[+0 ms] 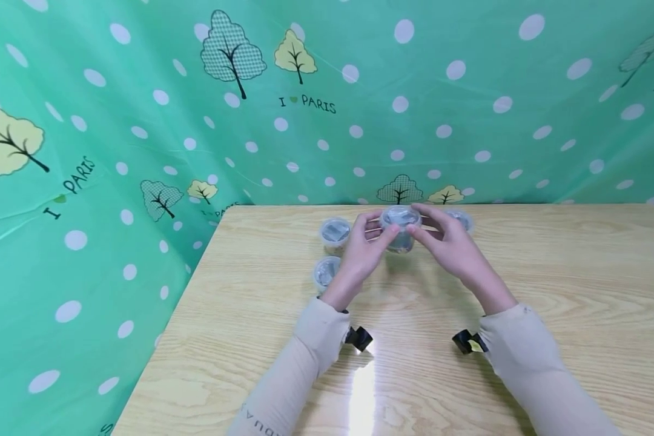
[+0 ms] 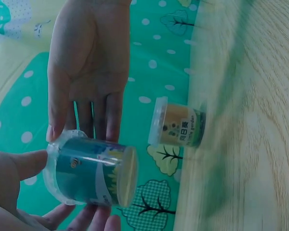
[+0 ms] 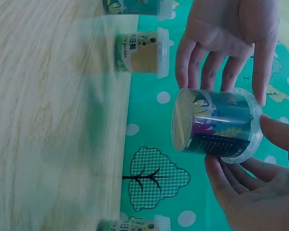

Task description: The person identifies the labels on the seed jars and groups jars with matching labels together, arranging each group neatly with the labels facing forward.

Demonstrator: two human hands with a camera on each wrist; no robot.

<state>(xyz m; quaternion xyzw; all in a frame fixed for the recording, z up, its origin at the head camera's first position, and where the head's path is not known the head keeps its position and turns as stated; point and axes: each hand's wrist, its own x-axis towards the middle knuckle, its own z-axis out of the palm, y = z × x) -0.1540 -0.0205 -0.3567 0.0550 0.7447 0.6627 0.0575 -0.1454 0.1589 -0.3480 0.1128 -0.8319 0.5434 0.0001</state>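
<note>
A lidded clear plastic cup (image 1: 400, 227) is raised over the far part of the table, between both hands. My left hand (image 1: 364, 245) grips its left side, the thumb near the lid rim and the fingers round the far side. On the opposite side my right hand (image 1: 449, 245) grips it the same way, and both thumbs nearly meet at the front. The wrist views show the held cup (image 2: 94, 168) upright, with a teal wrap and, in the right wrist view, printed flowers (image 3: 214, 125) and a dark text panel. Its pale base (image 3: 182, 120) hangs clear of the wood.
Two similar lidded cups stand left, one farther back (image 1: 335, 235) and one nearer (image 1: 325, 271), partly behind the left forearm. Another cup (image 1: 460, 219) sits behind the right hand. A green dotted curtain (image 1: 316, 145) borders the wooden table (image 1: 240, 303) at the back and left.
</note>
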